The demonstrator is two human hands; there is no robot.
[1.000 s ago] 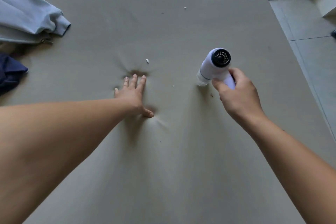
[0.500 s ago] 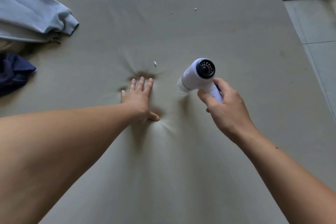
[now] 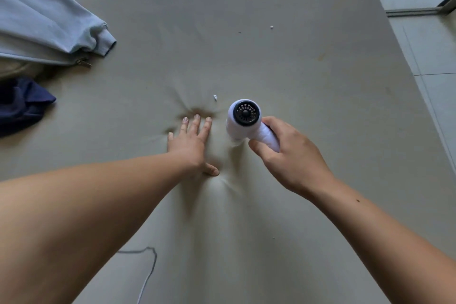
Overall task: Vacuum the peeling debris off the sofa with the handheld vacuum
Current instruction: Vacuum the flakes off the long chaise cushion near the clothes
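Head view: right hand (image 3: 288, 155) grips the vacuum (image 3: 244, 118), nozzle down on the sofa (image 3: 320, 106); left hand (image 3: 191, 143) lies flat, fingers spread, holding nothing. A flake (image 3: 215, 97) sits at the vacuum's 11 o'clock: best to glide there slowly, nozzle flush with the fabric.

No readable text, label, brand, number or sign is being shown anywhere in the view.
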